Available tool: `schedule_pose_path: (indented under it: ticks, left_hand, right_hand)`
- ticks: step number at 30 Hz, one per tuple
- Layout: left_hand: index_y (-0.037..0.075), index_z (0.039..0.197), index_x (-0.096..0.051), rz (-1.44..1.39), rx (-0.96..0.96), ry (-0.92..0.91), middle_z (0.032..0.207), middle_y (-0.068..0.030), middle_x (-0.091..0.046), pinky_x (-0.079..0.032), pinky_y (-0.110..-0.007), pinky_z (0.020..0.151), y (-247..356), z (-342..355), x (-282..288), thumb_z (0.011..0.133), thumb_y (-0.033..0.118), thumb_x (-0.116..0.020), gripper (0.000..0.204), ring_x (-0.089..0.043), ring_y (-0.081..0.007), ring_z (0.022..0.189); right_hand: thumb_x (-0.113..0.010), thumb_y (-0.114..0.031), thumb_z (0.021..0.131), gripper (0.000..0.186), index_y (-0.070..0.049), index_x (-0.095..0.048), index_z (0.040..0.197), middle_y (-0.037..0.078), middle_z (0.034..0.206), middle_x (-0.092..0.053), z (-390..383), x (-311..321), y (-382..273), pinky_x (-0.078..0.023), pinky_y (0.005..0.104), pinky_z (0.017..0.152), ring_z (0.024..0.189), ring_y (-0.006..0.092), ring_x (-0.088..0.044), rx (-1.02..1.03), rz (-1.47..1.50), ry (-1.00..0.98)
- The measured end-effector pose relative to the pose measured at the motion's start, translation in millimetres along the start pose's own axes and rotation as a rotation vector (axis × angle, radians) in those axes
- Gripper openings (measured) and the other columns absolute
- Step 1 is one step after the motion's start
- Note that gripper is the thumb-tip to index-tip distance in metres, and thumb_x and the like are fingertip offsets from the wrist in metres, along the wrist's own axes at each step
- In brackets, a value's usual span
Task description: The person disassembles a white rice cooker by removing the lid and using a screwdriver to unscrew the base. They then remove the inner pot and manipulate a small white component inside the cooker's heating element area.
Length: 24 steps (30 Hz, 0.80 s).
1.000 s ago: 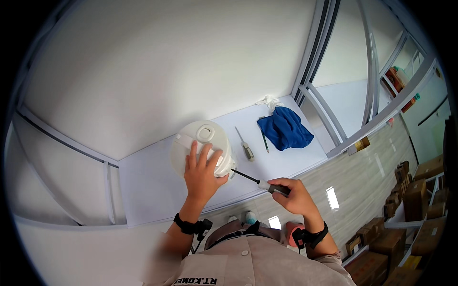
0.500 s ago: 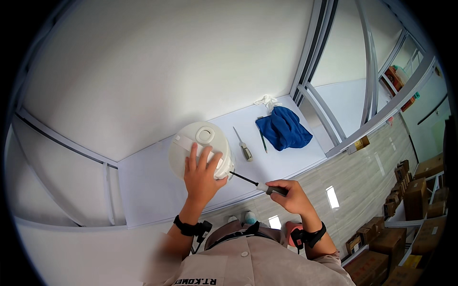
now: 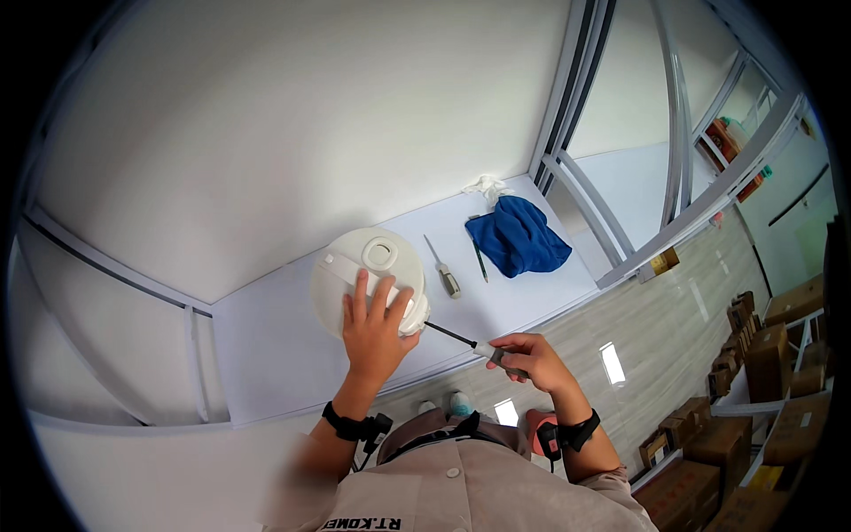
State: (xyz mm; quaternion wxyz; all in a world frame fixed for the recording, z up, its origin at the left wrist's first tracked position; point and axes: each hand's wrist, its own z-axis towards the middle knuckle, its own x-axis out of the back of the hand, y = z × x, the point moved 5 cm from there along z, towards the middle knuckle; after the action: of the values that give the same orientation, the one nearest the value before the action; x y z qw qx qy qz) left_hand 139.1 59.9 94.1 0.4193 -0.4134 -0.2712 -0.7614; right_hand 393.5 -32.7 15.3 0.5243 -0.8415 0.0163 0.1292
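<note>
A white, round rice cooker (image 3: 341,288) with an oval vent on its lid stands on the white tabletop. My left hand (image 3: 377,328) lies spread across the lid's near part, its thumb toward the front edge. In my right hand (image 3: 527,359) is a screwdriver (image 3: 483,348) with a grey and white handle and a dark shaft. Its shaft points left, and the tip meets the cooker's right front side; whether it sits in a screw is too small to tell. A second screwdriver (image 3: 448,279) lies on the tabletop to the right of the cooker.
Right of the loose screwdriver lie a dark green pencil-like stick (image 3: 479,255), a crumpled blue cloth (image 3: 523,239) and a white cloth or tissue (image 3: 487,187). Grey metal frame posts (image 3: 567,106) border the table (image 3: 266,355). Cardboard boxes (image 3: 769,363) fill shelves at far right.
The view has shifted slightly. My right hand has changed its grip on the screwdriver handle, its fingers more curled, while the tip stays at the cooker's side. My left hand keeps its place.
</note>
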Motion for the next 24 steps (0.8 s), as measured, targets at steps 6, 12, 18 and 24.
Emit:
schedule_pose_path:
  ticks: [6,12,18,24]
  left_hand:
    - [0.023,0.114,-0.072,-0.011,-0.027,0.002,0.135,-0.001,-0.059,-0.048,-0.063,0.104,-3.5,-1.9,0.7,0.053,0.026,-0.093,0.064,-0.042,-0.0371,0.145]
    - [0.023,0.112,-0.072,-0.032,-0.037,0.014,0.134,-0.0003,-0.06,-0.05,-0.059,0.104,-2.4,-2.6,3.4,0.053,0.024,-0.093,0.062,-0.044,-0.0368,0.144]
    - [0.024,0.111,-0.072,-0.039,-0.042,0.008,0.133,0.0007,-0.06,-0.052,-0.054,0.104,-2.8,-1.2,4.6,0.053,0.023,-0.093,0.062,-0.044,-0.0361,0.144]
    - [0.023,0.112,-0.072,-0.04,-0.03,0.007,0.133,0.0011,-0.06,-0.053,-0.049,0.101,-4.0,-0.3,4.9,0.052,0.023,-0.093,0.063,-0.045,-0.0351,0.143]
  right_hand:
    - [-0.062,-0.012,0.093,0.038,0.01,-0.058,0.124,0.025,0.097,-0.075,10.3,-3.8,26.3,-0.041,0.0268,0.045,0.055,0.016,-0.055,-0.209,0.401,-0.109]
    - [-0.065,-0.014,0.095,0.033,0.007,-0.064,0.12,0.018,0.092,-0.075,7.2,-8.0,21.1,-0.04,0.0257,0.045,0.052,0.0135,-0.052,-0.133,0.166,-0.085]
    - [-0.072,-0.013,0.093,0.03,0.003,-0.071,0.118,0.009,0.089,-0.075,0.6,-14.2,6.2,-0.045,0.0268,0.054,0.058,0.0131,-0.058,0.125,-0.302,0.046]
    - [-0.075,-0.006,0.086,0.034,-0.001,-0.072,0.12,0.01,0.089,-0.074,-26.6,-37.1,-28.8,-0.051,0.0303,0.063,0.07,0.0175,-0.066,0.66,-0.988,0.255]
